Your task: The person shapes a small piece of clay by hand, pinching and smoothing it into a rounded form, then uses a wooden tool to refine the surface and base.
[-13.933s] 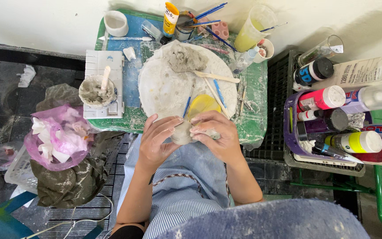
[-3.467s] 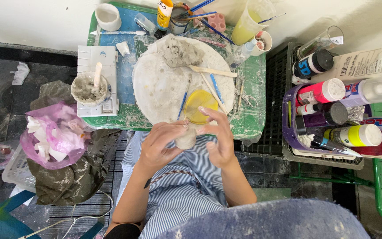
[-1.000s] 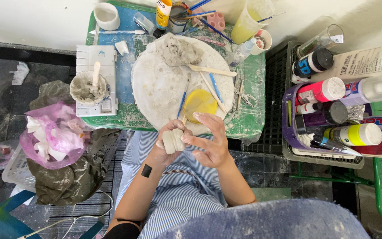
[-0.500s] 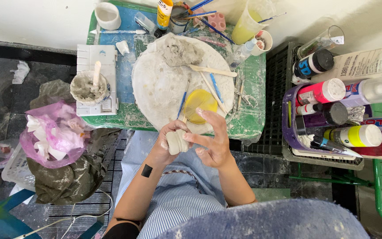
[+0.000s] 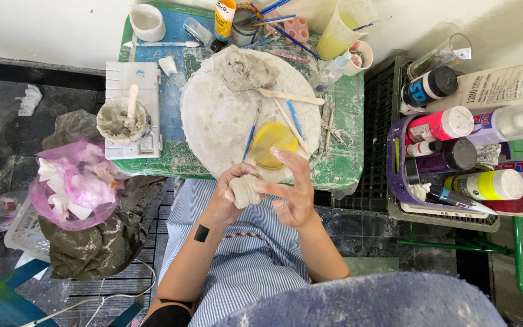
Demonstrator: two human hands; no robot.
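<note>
- The left hand (image 5: 228, 192) now grips the clay piece (image 5: 245, 190) alone, fingers wrapped around it; earlier both hands cupped it.
- The right hand (image 5: 292, 192) has opened, fingers spread wide, fingertips touching the clay.
- The clay sits over the lap, just off the near edge of the worktop (image 5: 346, 163), beside the yellow lid (image 5: 273, 144).
- Open room lies only over the lap; the board (image 5: 219, 121) is crowded with tools.
- The clay's underside is hidden by the palm.

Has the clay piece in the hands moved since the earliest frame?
Yes. The clay piece now sits left of the yellow dish, clear of the board edge.
</note>
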